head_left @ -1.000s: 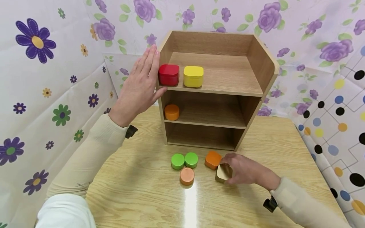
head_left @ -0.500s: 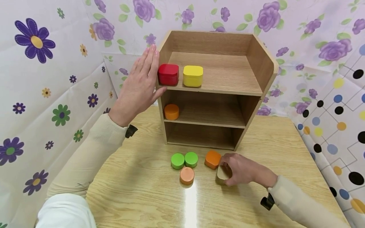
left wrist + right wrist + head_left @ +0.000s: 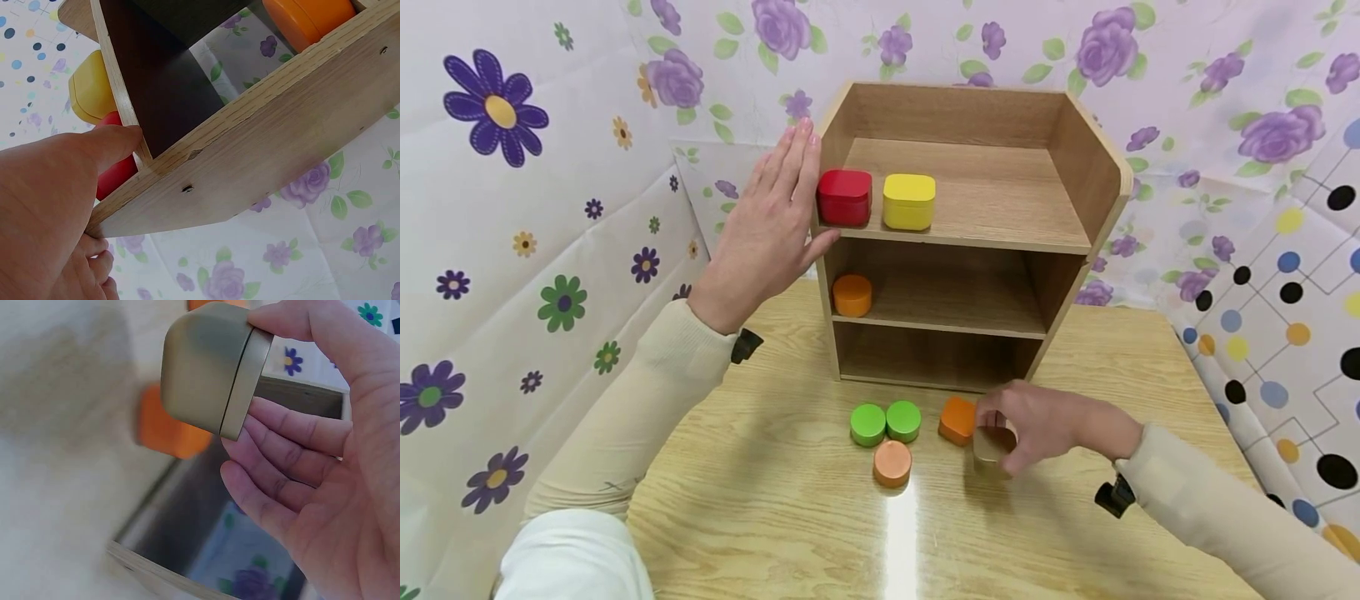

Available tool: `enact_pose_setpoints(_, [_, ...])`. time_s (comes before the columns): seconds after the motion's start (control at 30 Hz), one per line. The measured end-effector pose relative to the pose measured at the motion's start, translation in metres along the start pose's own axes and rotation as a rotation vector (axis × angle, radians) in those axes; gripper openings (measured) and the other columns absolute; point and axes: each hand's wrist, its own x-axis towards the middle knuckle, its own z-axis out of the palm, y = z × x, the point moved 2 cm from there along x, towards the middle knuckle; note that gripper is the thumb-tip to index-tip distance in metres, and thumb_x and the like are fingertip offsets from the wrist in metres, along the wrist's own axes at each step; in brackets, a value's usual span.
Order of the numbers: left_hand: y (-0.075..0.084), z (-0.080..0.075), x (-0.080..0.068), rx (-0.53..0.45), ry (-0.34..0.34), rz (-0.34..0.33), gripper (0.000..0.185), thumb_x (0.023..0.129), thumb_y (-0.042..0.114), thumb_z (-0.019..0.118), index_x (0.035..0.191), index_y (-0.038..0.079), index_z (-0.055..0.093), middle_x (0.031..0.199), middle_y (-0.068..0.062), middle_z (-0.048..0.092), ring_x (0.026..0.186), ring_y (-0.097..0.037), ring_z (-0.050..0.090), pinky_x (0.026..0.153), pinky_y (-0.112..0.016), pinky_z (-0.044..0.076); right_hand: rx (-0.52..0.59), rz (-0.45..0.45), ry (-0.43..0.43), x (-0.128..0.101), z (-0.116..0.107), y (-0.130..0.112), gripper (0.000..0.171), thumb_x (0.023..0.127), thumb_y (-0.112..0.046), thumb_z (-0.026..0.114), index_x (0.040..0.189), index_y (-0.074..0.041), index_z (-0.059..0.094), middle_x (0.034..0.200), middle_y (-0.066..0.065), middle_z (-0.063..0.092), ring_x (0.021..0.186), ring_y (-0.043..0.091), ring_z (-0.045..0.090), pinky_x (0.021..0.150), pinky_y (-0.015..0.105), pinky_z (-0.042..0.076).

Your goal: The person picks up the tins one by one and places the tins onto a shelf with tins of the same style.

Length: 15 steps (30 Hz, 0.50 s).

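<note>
My right hand [image 3: 1045,421] pinches a gold rounded-square box [image 3: 203,369] between thumb and fingers, by the part beyond its seam in the right wrist view. In the head view that box hangs close over the table, right beside an orange rounded-square box [image 3: 957,420]. My left hand [image 3: 767,221] rests along the left side of a small wooden shelf [image 3: 955,237], its fingers straight and its thumb at the front edge. Right by that hand, a red box [image 3: 845,198] sits on the top level, with a yellow box [image 3: 909,202] to its right.
An orange round box [image 3: 852,296] stands at the left of the middle level. In front of the shelf, two green round boxes [image 3: 868,425] and a peach round box [image 3: 892,463] stand on the wooden table [image 3: 760,500]. Flower-patterned cloth [image 3: 1195,108] hangs behind.
My right hand has risen a little from the table with the gold box in its grip. The left hand and the other boxes have stayed in place.
</note>
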Motion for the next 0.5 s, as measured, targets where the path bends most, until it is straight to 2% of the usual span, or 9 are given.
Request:
enact_pose_setpoints(0.2, [-0.001, 0.0, -0.001, 0.007, 0.001, -0.003, 0.101, 0.103, 0.042, 0.066, 0.167, -0.005, 0.003, 0.178, -0.022, 0.004, 0.167, -0.037, 0.008, 0.137, -0.047, 0.012, -0.082, -0.016, 0.027, 0.001, -0.04, -0.017, 0.037, 0.076, -0.028, 0.084, 0.106, -0.011, 0.069, 0.096, -0.005, 0.065, 0.085, 0.01, 0.059, 0.077, 0.026, 0.055])
enact_pose_setpoints(0.5, [0.001, 0.001, 0.0, 0.009, -0.003, 0.0, 0.101, 0.103, 0.042, 0.066, 0.167, -0.005, 0.003, 0.178, -0.022, 0.004, 0.167, -0.037, 0.009, 0.137, -0.046, 0.012, -0.176, -0.017, 0.098, -0.003, -0.112, -0.047, 0.047, 0.076, -0.03, 0.087, 0.116, -0.01, 0.071, 0.108, -0.005, 0.072, 0.093, 0.008, 0.065, 0.085, 0.032, 0.061])
